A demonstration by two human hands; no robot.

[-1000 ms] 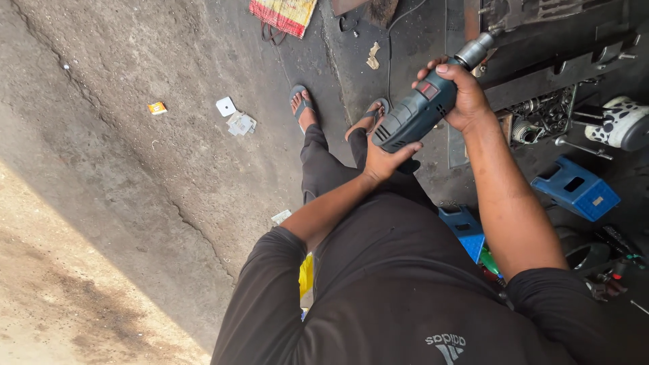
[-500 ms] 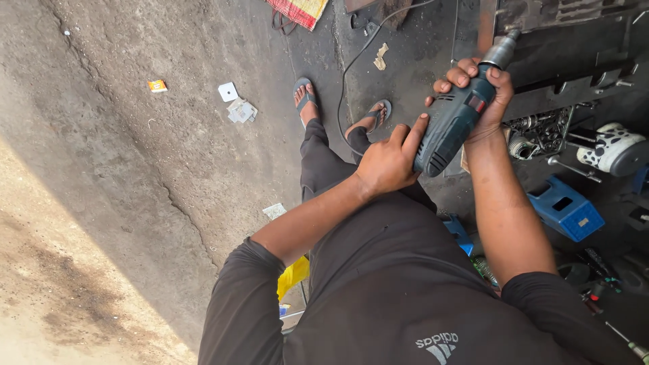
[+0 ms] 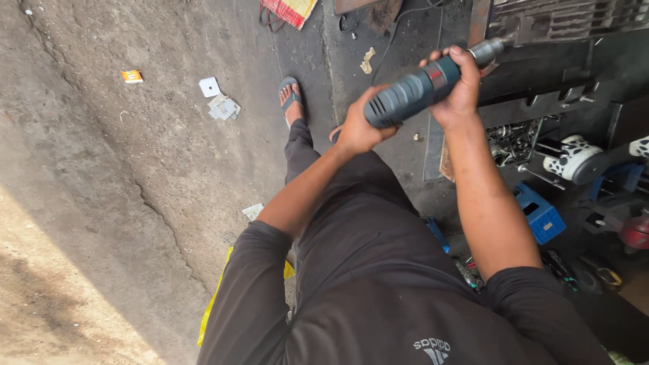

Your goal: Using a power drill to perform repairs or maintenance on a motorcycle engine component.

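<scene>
Blue-grey power drill [image 3: 412, 91] is now levelling out, chuck swinging right toward the dark metal frame [image 3: 541, 101]. Right hand [image 3: 460, 88] is clamping the front barrel; left hand [image 3: 355, 128] is gripping the rear. Blue crate [image 3: 541, 216] is sitting near right.

The power drill [image 3: 416, 91] now lies nearly level, swung up from its earlier steep slant. The left hand [image 3: 358, 128] sits at the drill's rear end instead of over its body. The second sandalled foot is now hidden behind the arms.
</scene>
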